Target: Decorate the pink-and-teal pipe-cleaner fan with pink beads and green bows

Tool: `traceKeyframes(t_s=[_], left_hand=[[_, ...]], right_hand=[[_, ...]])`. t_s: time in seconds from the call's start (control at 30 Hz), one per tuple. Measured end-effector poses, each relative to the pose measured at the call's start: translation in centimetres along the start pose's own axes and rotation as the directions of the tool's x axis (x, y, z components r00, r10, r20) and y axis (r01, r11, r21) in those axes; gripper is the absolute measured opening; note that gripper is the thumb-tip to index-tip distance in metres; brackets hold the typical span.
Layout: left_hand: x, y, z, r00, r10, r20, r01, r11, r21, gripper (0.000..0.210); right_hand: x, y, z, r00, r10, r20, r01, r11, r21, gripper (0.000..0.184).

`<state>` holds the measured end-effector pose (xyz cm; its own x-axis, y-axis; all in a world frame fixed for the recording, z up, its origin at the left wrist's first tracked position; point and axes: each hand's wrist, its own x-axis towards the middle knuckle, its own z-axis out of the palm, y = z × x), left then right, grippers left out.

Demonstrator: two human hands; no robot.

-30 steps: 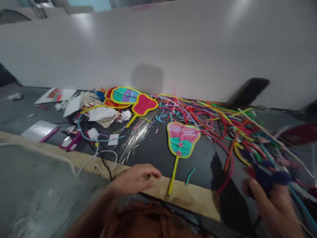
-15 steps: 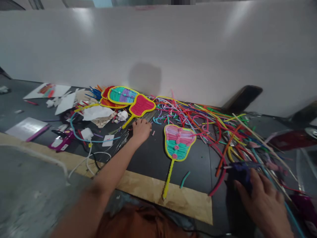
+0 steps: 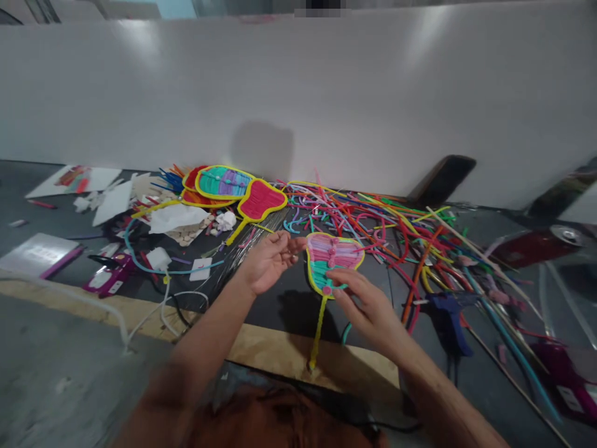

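A paddle-shaped fan of pipe cleaners, pink above and teal below with a yellow edge and twisted yellow handle, lies in front of me. My left hand is raised just left of it, thumb and fingers pinched together; anything between them is too small to make out. Over the fan's lower right side hovers my right hand, thumb and fingers apart with nothing visible in them. It partly hides the teal area. A blue glue gun sits on the table to the right, untouched.
Loose pipe cleaners cover the back and right. A red fan overlaps other finished fans at back left. A black phone leans on the white panel. White cables, a purple device and a red can are around.
My right hand has let go of the glue gun and moved left over the fan. My left hand has lifted from the tabletop and come slightly nearer, its fingers now pinched.
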<state>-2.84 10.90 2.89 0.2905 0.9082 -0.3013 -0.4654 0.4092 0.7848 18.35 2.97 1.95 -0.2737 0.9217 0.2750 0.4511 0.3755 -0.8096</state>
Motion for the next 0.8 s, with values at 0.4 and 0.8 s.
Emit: traceKeyframes(t_s=[0.4,0.8], left_hand=[[-1.8,-2.5,2.6,0.999,-0.033,-0.017,0.029,0.984,-0.176,0.027],[-1.7,-3.0,3.1,0.965,0.252,-0.079,-0.245,0.966,0.084,0.023]], right_hand=[[3.0,-0.7,5.5,0.858,0.436,0.272,-0.448,0.375,0.812,0.032],[1.6,-0.7,3.8,0.926,0.354,0.127,-0.351,0.692,0.631,0.033]])
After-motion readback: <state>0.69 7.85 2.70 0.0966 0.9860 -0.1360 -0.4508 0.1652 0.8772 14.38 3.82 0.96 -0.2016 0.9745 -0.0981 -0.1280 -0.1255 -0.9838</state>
